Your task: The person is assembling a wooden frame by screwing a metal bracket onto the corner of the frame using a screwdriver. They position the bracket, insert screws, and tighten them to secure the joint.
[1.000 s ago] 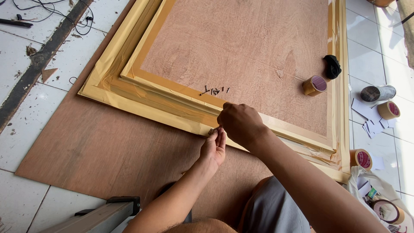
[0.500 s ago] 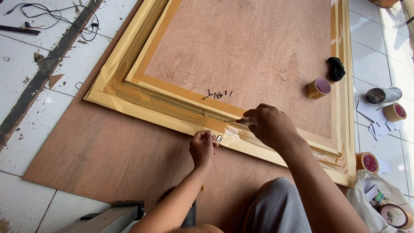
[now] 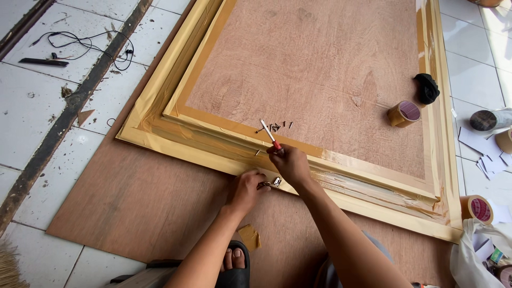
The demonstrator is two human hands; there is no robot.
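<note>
A large pale wooden frame (image 3: 176,136) with a brown board back lies face down on a plywood sheet (image 3: 133,202). My right hand (image 3: 290,162) grips a small screwdriver (image 3: 269,133) with a red and white handle over the frame's near rail. My left hand (image 3: 248,186) pinches a small metal bracket (image 3: 274,182) against the rail's outer edge. Several small dark screws (image 3: 277,126) lie on the board just beyond my right hand.
A roll of brown tape (image 3: 404,113) and a black cloth (image 3: 427,88) rest on the board at right. More tape rolls (image 3: 476,208), paper scraps and a plastic bag sit on the tiles at right. A black cable (image 3: 85,42) lies far left. My sandalled foot (image 3: 234,261) is below.
My right hand has picked up the screwdriver from the board and now holds it at the rail. My left hand stays on the bracket. The camera has moved closer.
</note>
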